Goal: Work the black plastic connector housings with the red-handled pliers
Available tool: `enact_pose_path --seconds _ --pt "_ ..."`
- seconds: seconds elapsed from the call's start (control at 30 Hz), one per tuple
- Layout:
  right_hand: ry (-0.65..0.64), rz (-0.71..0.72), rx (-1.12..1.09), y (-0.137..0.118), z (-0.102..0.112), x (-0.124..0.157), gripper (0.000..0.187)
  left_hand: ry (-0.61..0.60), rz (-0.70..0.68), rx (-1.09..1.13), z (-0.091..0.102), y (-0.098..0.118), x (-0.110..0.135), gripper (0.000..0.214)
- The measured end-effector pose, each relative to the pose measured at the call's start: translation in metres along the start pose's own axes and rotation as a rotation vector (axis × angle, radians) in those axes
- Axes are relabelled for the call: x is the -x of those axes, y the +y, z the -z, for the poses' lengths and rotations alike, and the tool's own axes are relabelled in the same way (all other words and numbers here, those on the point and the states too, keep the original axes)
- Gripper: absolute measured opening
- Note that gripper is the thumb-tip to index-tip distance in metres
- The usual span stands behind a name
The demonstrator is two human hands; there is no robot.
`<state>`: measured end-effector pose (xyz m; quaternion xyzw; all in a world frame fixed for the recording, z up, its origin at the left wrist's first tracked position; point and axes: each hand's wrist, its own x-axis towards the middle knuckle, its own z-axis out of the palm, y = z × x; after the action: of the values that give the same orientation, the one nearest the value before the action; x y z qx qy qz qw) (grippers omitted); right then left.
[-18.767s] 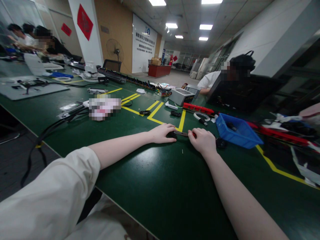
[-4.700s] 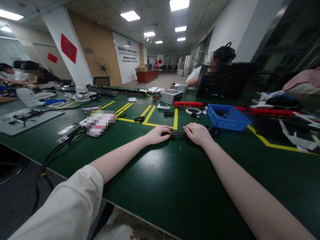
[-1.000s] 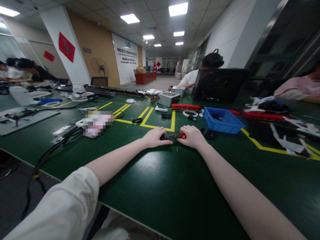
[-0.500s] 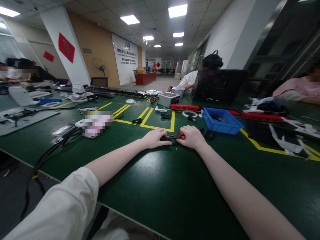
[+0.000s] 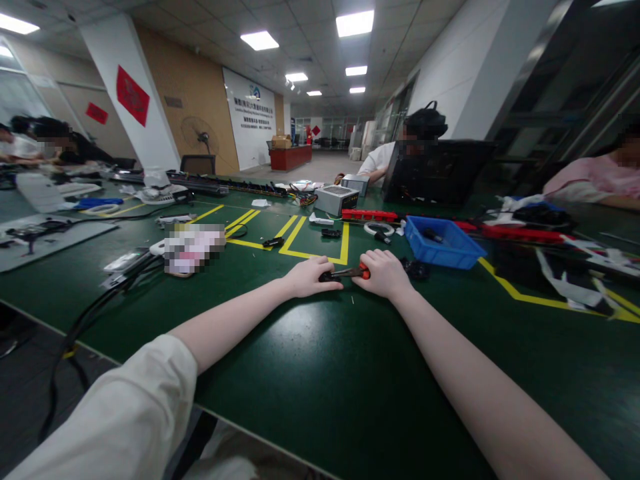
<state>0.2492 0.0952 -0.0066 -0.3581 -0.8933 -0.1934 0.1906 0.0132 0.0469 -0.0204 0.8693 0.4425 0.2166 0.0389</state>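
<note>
My right hand (image 5: pixel 383 273) is closed around the red-orange handles of a pair of pliers (image 5: pixel 349 273). The metal jaws point left and meet a small black part (image 5: pixel 327 276), which my left hand (image 5: pixel 313 277) grips between thumb and fingers. Much of that part is hidden by my fingers, so its kind cannot be made out. Both hands are low over the green table (image 5: pixel 310 360), close together. A thin pale sliver (image 5: pixel 353 300) lies just in front of the right hand. Beside that hand is a coiled black cable (image 5: pixel 416 269).
A blue bin (image 5: pixel 445 250) with black parts stands to the right. Behind the hands are a grey power supply (image 5: pixel 337 199), a white cable coil (image 5: pixel 376 229) and yellow tape lines (image 5: pixel 345 243). A phone-like object (image 5: pixel 195 250) lies left. Across the table a person (image 5: pixel 377 160) works by a black case (image 5: pixel 440 172).
</note>
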Motion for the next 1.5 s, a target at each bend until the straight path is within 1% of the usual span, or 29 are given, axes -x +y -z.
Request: enact_pose_path --seconds 0.27,0.4,0.6,0.73,0.83,0.93,1.0,1.1,1.17,1.27,1.37,1.5 --pt "-0.021 0.013 -0.002 0.0002 -0.0007 -0.0002 0.024 0.024 -0.015 0.006 0.0004 0.0029 0.0004 0.042" --pt "-0.052 0.028 -0.021 0.0013 -0.0023 -0.0006 0.024 0.028 -0.057 0.001 0.0008 0.0037 0.0003 0.035" --pt "-0.076 0.021 -0.04 0.002 -0.0042 -0.0018 0.024 0.087 -0.145 0.024 0.0001 0.0039 0.0011 0.025" --pt "-0.094 0.023 -0.054 0.001 -0.0041 -0.0024 0.023 0.093 -0.191 0.029 -0.0004 0.0038 0.0015 0.021" --pt "-0.105 0.024 -0.064 0.0005 -0.004 -0.0023 0.023 0.085 -0.207 0.026 0.0001 0.0038 0.0014 0.02" --pt "-0.109 0.021 -0.07 0.0008 -0.004 -0.0023 0.023 0.088 -0.194 0.03 0.0006 0.0035 0.001 0.02" --pt "-0.109 0.017 -0.072 0.0011 -0.0039 -0.0024 0.023 0.094 -0.172 0.032 0.0003 0.0028 0.0006 0.022" --pt "-0.11 0.018 -0.076 0.0012 -0.0038 -0.003 0.023 0.096 -0.14 0.045 -0.0011 0.0012 -0.0001 0.034" --pt "-0.108 0.018 -0.077 0.0012 -0.0038 -0.0032 0.023 0.099 -0.128 0.062 -0.0023 0.0003 -0.0005 0.038" --pt "-0.1 0.013 -0.078 0.0016 -0.004 -0.003 0.023 0.133 -0.1 0.073 -0.0039 -0.0006 -0.0009 0.041" --pt "-0.087 -0.002 -0.077 0.0027 -0.0045 -0.0023 0.022 0.176 -0.053 0.07 -0.005 -0.001 -0.0011 0.054" --pt "-0.081 -0.013 -0.078 0.0039 -0.0053 -0.0019 0.023 0.159 -0.012 0.094 -0.0055 -0.0009 -0.0007 0.062"
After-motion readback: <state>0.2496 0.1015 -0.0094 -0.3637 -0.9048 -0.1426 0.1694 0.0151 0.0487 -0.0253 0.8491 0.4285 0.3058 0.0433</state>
